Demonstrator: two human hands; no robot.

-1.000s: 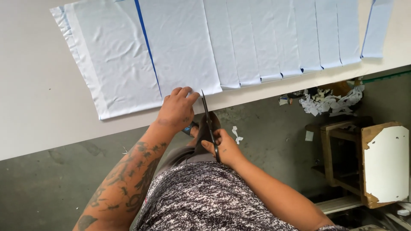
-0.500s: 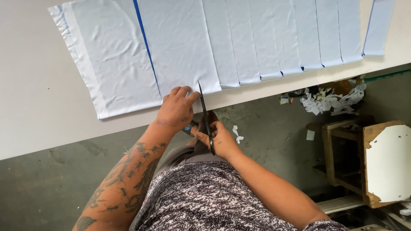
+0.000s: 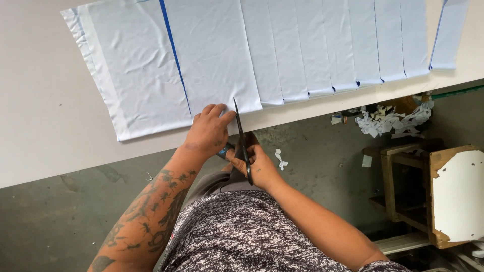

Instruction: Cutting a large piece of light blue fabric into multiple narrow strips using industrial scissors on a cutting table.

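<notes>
Sewing workshop: cutting table [image 3: 45, 126], fabric scraps [image 3: 388, 120], concrete floor [image 3: 322, 166].

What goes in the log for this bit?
left hand pressing white cloth at table edge | right hand holding scissors | blades at cloth edge

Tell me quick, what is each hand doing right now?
Left hand: open, pressing flat on the pale blue fabric at the table edge.
Right hand: closed around the scissors, blades at the fabric's edge.
</notes>
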